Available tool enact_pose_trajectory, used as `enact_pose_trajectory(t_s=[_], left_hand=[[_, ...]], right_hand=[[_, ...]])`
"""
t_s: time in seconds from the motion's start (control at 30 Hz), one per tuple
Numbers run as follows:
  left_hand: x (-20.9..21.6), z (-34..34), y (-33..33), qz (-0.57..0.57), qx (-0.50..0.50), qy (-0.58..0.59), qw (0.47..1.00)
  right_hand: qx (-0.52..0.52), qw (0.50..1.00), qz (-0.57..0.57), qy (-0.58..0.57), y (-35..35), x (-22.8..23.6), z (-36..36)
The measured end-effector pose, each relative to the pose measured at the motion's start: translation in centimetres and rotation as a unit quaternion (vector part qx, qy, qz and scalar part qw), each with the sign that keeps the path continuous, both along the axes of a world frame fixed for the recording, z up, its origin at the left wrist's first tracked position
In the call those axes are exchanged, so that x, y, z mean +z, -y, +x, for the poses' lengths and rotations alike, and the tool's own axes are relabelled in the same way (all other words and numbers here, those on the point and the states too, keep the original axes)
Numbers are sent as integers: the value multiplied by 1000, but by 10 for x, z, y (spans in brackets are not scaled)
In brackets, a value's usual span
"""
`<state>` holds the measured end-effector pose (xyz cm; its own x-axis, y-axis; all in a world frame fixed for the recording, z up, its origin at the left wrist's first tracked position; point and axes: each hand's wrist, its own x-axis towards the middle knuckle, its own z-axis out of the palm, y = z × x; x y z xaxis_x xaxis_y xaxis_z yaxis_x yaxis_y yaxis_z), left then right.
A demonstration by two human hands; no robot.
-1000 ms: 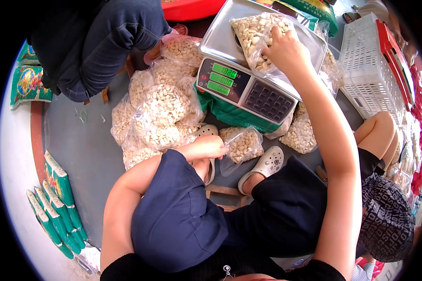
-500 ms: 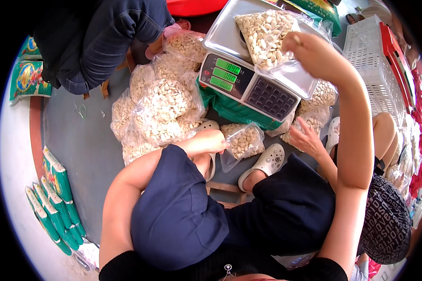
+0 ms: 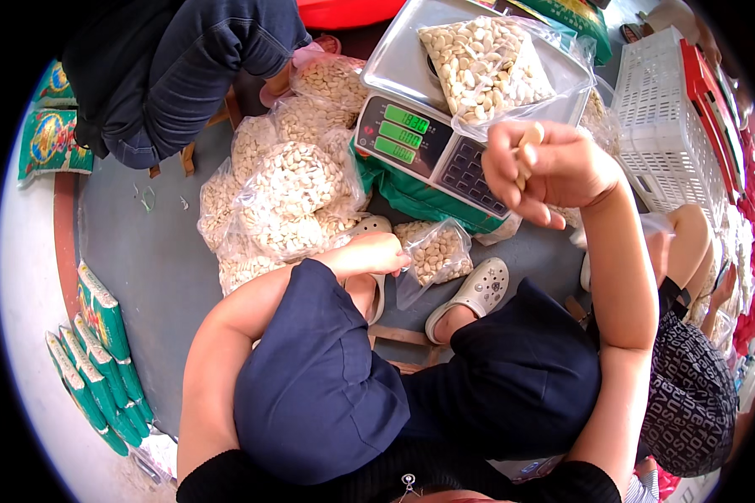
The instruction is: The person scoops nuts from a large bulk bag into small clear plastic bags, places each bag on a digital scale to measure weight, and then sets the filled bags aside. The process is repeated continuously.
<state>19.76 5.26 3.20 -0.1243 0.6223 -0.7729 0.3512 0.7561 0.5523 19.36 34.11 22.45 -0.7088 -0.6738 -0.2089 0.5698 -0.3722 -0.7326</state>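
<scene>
Pinching pale seeds [image 3: 528,144], right hand [image 3: 554,172] hovers beside the clear seed-filled bag [image 3: 486,65] on the grey digital scale [image 3: 432,142]; left hand [image 3: 377,253], fingers curled, touches small clear seed bag [image 3: 436,251].

Seen from above: right hand [image 3: 554,168] raised just before the digital scale [image 3: 432,147], pale pieces pinched in its grip, beside the clear bag of pale kernels [image 3: 486,63] lying on the scale's metal tray [image 3: 394,63]. Left hand [image 3: 377,251] down by a small bag [image 3: 436,251] on the floor [image 3: 151,268], near a pile of filled bags [image 3: 285,189]. White crate [image 3: 663,126] off to the right.
</scene>
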Motion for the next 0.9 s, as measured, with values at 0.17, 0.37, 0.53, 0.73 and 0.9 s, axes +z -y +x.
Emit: enact_pose_trajectory(t_s=[0.17, 0.37, 0.53, 0.73, 0.9], left_hand=[[-7, 2, -3, -25, -1, 2, 1000], [-6, 3, 0, -30, -18, -15, 999], [-4, 3, -5, -33, -18, -7, 999], [-6, 3, -5, -39, -13, -1, 999], [-8, 3, -6, 8, -14, -10, 1000]], right_hand=[[-217, 971, 93, -39, -24, -6, -19], [-156, 449, 800, -367, -29, -25, -53], [-23, 355, 900, -252, -11, -70, -68], [-72, 377, 889, -249, -13, -76, -80], [-72, 330, 804, -489, -72, -83, -79]])
